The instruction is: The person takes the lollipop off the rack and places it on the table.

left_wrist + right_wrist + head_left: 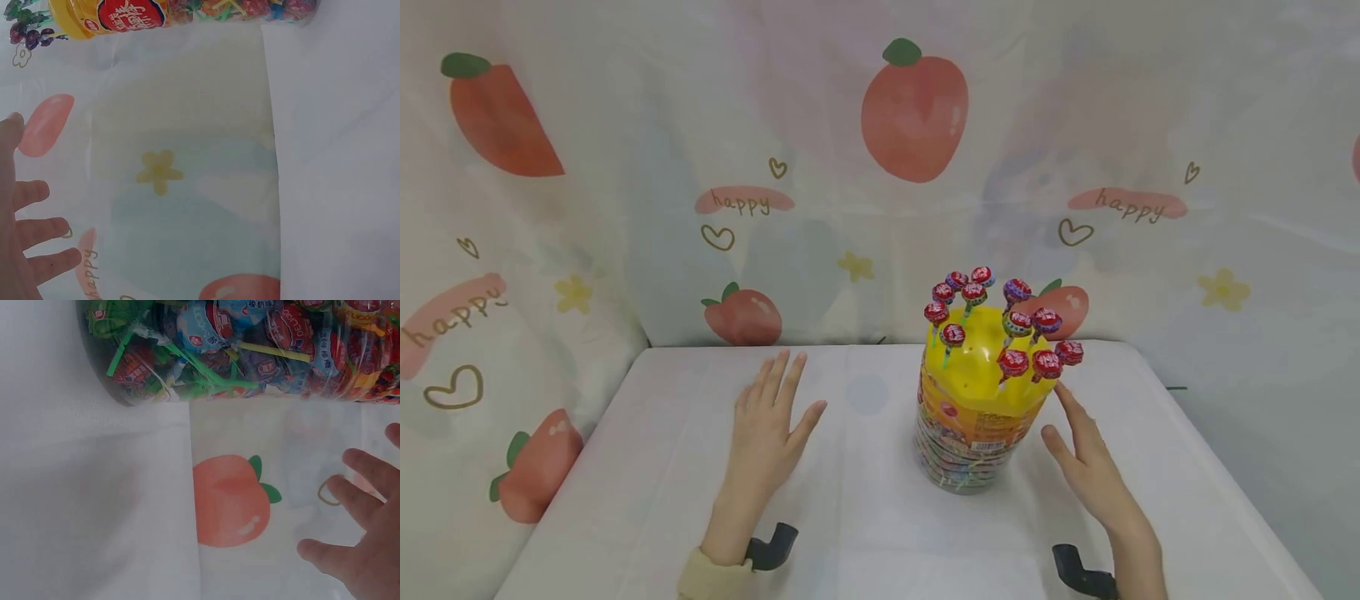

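Observation:
A clear jar (962, 458) full of wrapped lollipops stands upright on the table, right of the middle. Its yellow lid (977, 367) carries several lollipops (1013, 363) with red and purple wrappers, stuck upright around the rim. To the left of the jar, my left hand (767, 437) is held with fingers spread and holds nothing. My right hand (1093, 467) is beside the jar's right side, fingers extended; the head view hides whether the index fingertip touches the lid. In the right wrist view, the lollipops inside the jar (275, 344) show through its wall, apart from the fingers.
A white cloth covers the table (865, 533). Behind it hangs a pale curtain (820, 108) printed with peaches, hearts and flowers. Dark curved pieces, one by the left wrist (772, 547) and one by the right wrist (1082, 573), jut inward.

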Motion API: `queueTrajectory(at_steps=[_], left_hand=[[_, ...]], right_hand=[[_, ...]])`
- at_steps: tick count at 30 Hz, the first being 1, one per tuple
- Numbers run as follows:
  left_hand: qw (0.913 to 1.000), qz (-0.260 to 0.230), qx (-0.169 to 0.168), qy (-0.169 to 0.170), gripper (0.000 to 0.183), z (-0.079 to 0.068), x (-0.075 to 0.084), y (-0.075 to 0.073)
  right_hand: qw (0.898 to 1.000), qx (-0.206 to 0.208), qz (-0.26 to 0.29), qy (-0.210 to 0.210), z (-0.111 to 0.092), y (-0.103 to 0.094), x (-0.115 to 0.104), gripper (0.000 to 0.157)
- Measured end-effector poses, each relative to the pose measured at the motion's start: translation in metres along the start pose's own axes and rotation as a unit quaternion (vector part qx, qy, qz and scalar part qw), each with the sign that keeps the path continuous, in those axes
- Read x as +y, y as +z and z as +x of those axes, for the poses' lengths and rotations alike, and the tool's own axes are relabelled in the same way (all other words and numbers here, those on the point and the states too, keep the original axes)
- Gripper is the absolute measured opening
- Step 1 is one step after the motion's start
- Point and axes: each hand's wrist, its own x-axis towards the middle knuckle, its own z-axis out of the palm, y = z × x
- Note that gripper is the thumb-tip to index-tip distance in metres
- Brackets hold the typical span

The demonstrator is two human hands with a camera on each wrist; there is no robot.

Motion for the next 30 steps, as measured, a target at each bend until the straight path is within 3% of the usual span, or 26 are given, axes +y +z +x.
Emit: queueTrajectory(at_steps=[5,11,17,26,30], left_hand=[[0.9979,-0.042,0.044,0.019,0.062,0.004,0.012,0.003],[0.9940,-0.084,0.060,0.035,0.058,0.013,0.029,0.008],[0.9880,-0.116,0.085,0.056,0.054,0.022,0.046,0.016],[0.9650,-0.177,0.169,0.096,0.046,0.036,0.069,0.019],[0.9568,-0.199,0.184,0.105,0.046,0.043,0.079,0.022]], right_hand=[[0.999,-0.008,0.051,-0.003,0.000,0.005,0.001,0.074],[0.993,0.008,0.108,-0.040,0.002,0.012,0.005,0.074],[0.988,0.014,0.147,-0.040,0.004,0.018,0.004,0.075],[0.984,0.009,0.172,-0.036,0.004,0.024,0.004,0.074],[0.984,0.009,0.175,-0.034,0.003,0.024,0.004,0.074]])
